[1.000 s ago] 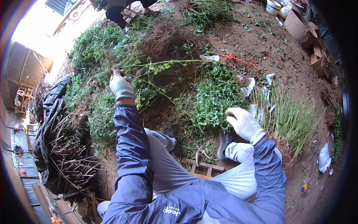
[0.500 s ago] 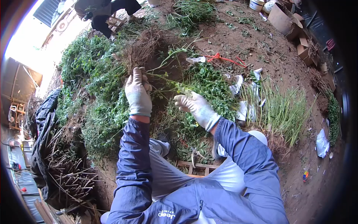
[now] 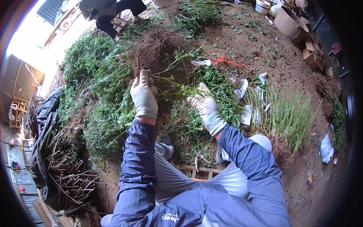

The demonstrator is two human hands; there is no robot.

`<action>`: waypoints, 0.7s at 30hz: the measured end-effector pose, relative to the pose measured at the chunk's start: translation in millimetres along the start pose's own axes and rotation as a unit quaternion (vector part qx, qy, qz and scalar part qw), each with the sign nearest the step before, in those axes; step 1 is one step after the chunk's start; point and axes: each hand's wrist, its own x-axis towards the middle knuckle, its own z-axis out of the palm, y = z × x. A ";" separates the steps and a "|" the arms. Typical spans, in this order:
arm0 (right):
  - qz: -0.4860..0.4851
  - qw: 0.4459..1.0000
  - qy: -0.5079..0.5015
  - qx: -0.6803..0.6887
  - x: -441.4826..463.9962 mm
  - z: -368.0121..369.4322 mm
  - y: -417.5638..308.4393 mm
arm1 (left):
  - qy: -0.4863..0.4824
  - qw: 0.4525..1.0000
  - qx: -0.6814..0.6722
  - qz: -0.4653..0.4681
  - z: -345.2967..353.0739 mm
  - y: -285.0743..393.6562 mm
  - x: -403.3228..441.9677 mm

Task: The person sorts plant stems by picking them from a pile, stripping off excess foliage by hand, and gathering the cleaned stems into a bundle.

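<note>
My left hand (image 3: 144,94), in a pale knitted glove, is closed around the base of a leafy green plant (image 3: 172,80). The plant's thin stems stretch to the right from that grip. Brown, tangled roots (image 3: 149,51) rise just beyond these fingers; whether they belong to the held plant I cannot tell. My right hand (image 3: 207,109), gloved the same way, has its thumb and fingers apart beside the thin stems, which pass by its fingertips. Cut greens (image 3: 219,85) lie on the ground beneath it.
Leafy plants (image 3: 104,90) are heaped to the left, near a bundle of cut sticks (image 3: 75,183). Upright green stalks (image 3: 289,117) lie to the right by white paper strips (image 3: 246,114). A red cord (image 3: 230,62) is beyond. Pruning shears (image 3: 197,159) lie near my feet. Another person (image 3: 109,11) sits at the top.
My right hand has shifted slightly right along the stems, and its thumb and fingers have spread. The left hand keeps its grip at the plant's base.
</note>
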 end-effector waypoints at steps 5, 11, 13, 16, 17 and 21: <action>0.016 0.995 -0.088 -0.039 6.3 7.1 3.1 | -0.011 1.000 0.014 -0.019 13.6 -8.7 -11.5; 0.065 0.987 -0.027 -0.142 -2.7 14.0 2.6 | -0.002 0.999 0.040 -0.028 17.8 -15.8 -15.5; 0.065 0.980 -0.025 -0.187 -3.3 14.9 0.9 | 0.001 0.999 0.038 -0.027 17.3 -17.5 -14.1; 0.071 0.987 -0.019 -0.145 -6.8 15.7 -3.9 | 0.005 0.999 0.037 0.001 16.5 -20.3 -11.5; 0.066 0.984 -0.016 -0.167 -4.7 14.4 -1.6 | 0.005 0.999 0.037 0.000 16.2 -21.6 -10.5; 0.057 0.982 0.009 -0.182 -6.7 12.3 -6.2 | 0.032 0.999 0.007 0.015 7.2 -17.4 2.6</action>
